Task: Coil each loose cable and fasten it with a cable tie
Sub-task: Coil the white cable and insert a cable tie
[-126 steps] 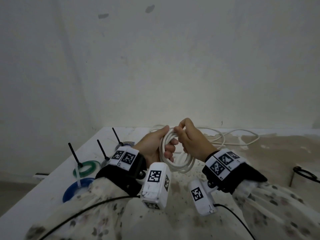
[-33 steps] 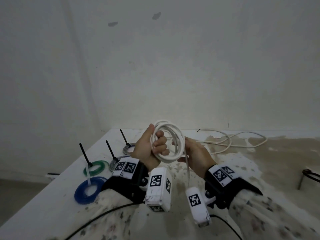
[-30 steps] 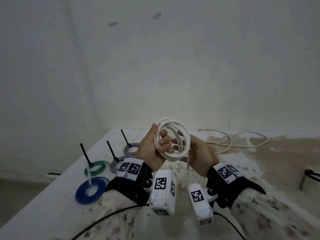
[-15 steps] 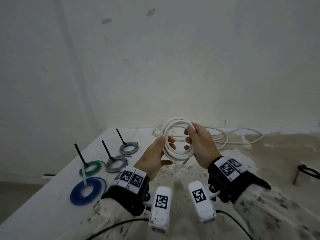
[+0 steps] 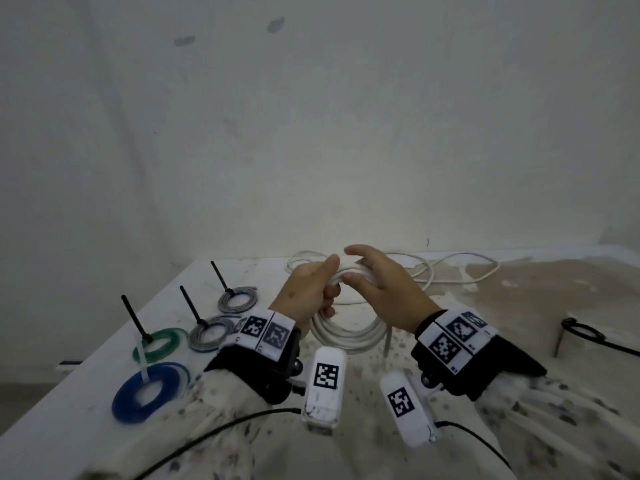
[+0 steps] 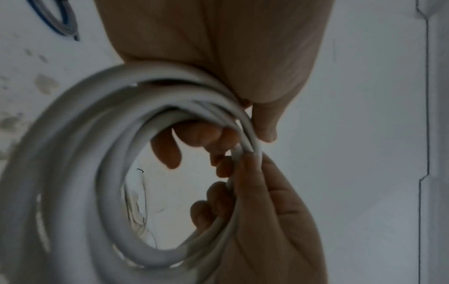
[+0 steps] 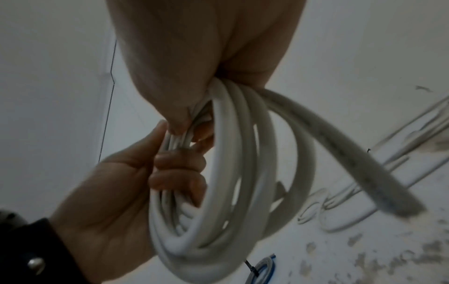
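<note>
A white cable coil (image 5: 346, 336) of several loops hangs below both hands over the table. My left hand (image 5: 329, 289) grips its top left, fingers curled through the loops. My right hand (image 5: 356, 268) pinches the same bundle just to the right, thumb under and index finger stretched out. The left wrist view shows the coil (image 6: 73, 153) with left-hand fingers (image 6: 167, 151) inside the ring. In the right wrist view the coil (image 7: 243, 173) hangs from the right hand's pinch, and its loose end (image 7: 364, 163) sticks out to the right.
Four tied coils lie at the table's left: blue (image 5: 149, 389), green (image 5: 159, 342) and two grey (image 5: 211, 332), (image 5: 239, 299), three with black tie tails standing up. A loose white cable (image 5: 450, 268) sprawls by the wall. A black cable (image 5: 585, 336) lies far right.
The coil stood upright between the hands; now it has swung down and hangs below them. Both hands have lowered and come together at its top.
</note>
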